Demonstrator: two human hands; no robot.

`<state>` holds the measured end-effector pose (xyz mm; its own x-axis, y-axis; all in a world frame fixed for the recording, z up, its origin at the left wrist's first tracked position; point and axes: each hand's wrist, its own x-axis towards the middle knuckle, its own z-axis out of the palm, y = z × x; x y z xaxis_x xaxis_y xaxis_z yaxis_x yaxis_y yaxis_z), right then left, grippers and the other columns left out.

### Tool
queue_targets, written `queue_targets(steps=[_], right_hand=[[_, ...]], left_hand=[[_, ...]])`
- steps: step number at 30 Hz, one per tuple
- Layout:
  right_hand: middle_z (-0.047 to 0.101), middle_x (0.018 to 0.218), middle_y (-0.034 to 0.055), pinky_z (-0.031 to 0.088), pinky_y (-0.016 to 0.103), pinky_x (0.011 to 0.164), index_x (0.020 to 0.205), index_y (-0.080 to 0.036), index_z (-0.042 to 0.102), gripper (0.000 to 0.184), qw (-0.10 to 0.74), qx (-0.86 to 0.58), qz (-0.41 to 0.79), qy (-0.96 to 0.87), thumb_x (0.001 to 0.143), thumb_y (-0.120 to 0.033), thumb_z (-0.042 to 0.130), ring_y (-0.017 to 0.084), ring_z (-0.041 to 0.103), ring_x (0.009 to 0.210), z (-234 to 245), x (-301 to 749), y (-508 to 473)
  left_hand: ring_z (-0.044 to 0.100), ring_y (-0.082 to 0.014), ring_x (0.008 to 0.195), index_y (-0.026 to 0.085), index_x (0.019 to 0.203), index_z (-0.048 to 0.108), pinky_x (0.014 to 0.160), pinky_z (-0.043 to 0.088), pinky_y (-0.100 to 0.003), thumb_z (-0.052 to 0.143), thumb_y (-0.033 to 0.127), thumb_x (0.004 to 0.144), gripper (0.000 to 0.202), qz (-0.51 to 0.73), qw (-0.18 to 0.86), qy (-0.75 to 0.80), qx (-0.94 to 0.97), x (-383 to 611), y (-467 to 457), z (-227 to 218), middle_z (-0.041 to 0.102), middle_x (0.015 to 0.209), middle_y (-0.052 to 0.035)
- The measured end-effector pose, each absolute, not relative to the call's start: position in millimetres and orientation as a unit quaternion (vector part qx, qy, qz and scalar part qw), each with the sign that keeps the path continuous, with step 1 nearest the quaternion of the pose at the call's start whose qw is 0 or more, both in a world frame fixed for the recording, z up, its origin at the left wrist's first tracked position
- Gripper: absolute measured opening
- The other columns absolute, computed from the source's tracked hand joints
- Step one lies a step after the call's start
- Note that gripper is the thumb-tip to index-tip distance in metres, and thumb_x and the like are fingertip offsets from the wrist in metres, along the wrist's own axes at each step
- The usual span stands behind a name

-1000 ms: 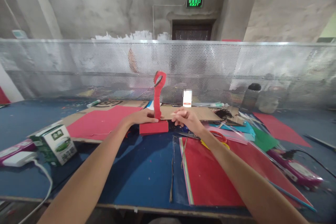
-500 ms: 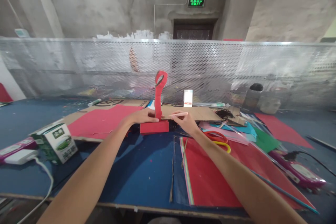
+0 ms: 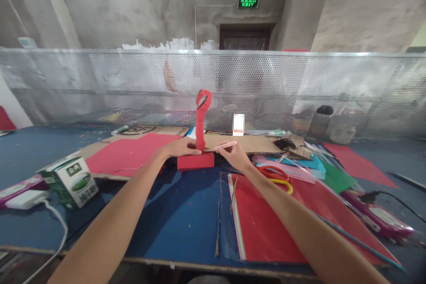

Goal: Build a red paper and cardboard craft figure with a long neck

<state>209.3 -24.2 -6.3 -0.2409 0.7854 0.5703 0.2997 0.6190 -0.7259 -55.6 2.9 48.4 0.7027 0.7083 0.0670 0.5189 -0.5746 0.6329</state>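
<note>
A red upright piece (image 3: 200, 126) with an open ring at its top stands on a low red box (image 3: 195, 161), both apparently paper-covered. My left hand (image 3: 182, 147) grips the foot of the upright, its fingertips resting on the box's top. In my right hand (image 3: 235, 157) is a slim pale pink pen-shaped tool (image 3: 227, 145), held like a pencil. The tool's tip points left toward the upright, a small distance from it. Exactly what the tip touches cannot be made out. Brown cardboard (image 3: 253, 143) lies behind both hands.
At left are red paper (image 3: 129, 153), a milk carton (image 3: 71, 182) and a white charger cable (image 3: 63, 217). Red sheets (image 3: 269, 222), scissors (image 3: 282, 185), a power strip (image 3: 377, 215) and coloured paper scraps (image 3: 313, 166) lie right. A perforated metal screen (image 3: 140, 80) borders the back.
The pink tool and my right hand have shifted very slightly left. My left hand and the red upright look the same.
</note>
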Motion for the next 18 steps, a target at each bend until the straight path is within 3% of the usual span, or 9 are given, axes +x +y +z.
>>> queue_targets(steps=[18], right_hand=[[0.078,0.088,0.0052,0.055,0.030,0.078,0.081,-0.018,0.075,0.020,0.492,-0.364,0.255,-0.748,0.085,-0.033,0.063,0.020,0.072,0.080,-4.6,209.7,-25.9]], left_hand=[[0.059,-0.0303,0.131,0.033,0.128,0.072,0.112,0.042,-0.041,0.069,0.056,0.087,0.047,0.156,0.308,0.347,0.872,-55.3,3.8,47.4,0.067,0.138,-0.0023]])
